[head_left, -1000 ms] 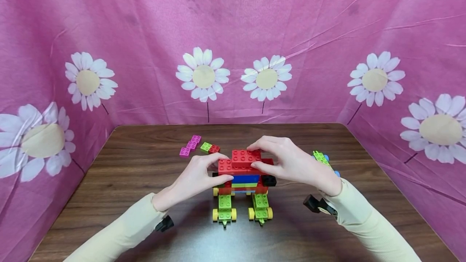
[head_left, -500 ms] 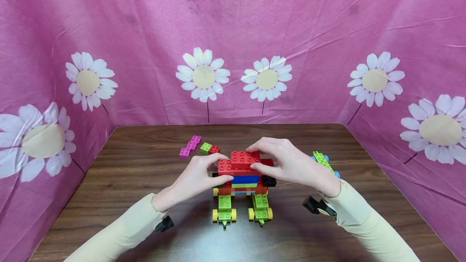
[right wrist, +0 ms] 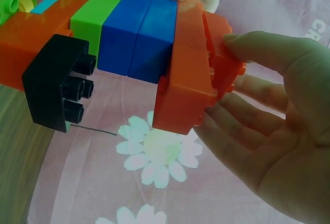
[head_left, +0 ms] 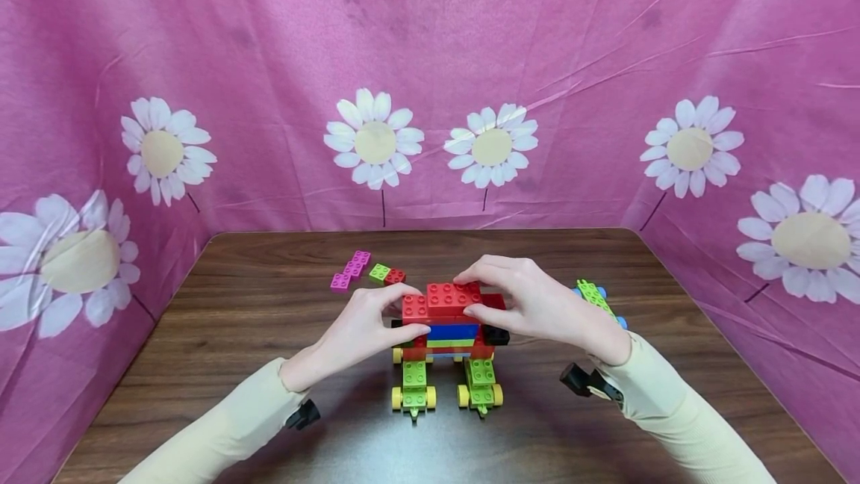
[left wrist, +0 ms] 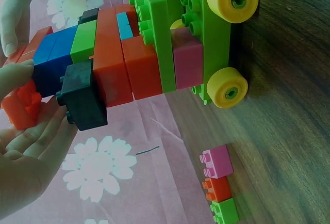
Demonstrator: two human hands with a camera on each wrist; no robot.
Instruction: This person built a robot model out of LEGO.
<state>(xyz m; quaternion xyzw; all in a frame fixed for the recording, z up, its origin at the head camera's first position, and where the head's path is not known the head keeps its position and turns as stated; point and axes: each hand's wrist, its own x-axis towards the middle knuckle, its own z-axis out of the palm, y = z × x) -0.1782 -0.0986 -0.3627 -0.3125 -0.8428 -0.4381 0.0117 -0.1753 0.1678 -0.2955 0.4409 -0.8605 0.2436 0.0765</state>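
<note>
A tall toy-brick model stands on the table in the head view, with blue bricks (head_left: 453,332) at mid-height and green wheeled bases (head_left: 414,373) below. Black bricks (right wrist: 51,84) jut from its sides. My left hand (head_left: 366,323) grips its upper left side, thumb in front and fingers behind. Across the top, my right hand (head_left: 540,305) pinches a red brick (head_left: 450,303) lying over a red layer (head_left: 414,308). The right wrist view shows a narrow, uneven gap with studs between that red brick (right wrist: 219,33) and the layer. Fingers behind the model are partly hidden.
Loose magenta bricks (head_left: 351,271) and a green brick (head_left: 380,272) beside a red brick (head_left: 396,275) lie behind the model to the left. A green wheeled base (head_left: 594,297) with blue wheels sits at the right, partly behind my right arm. A pink cloth (head_left: 430,95) surrounds the table.
The top red brick has come down a little onto the red layer, shifting slightly left, with my right hand lowering along with it. My left hand keeps its hold in the same place.
</note>
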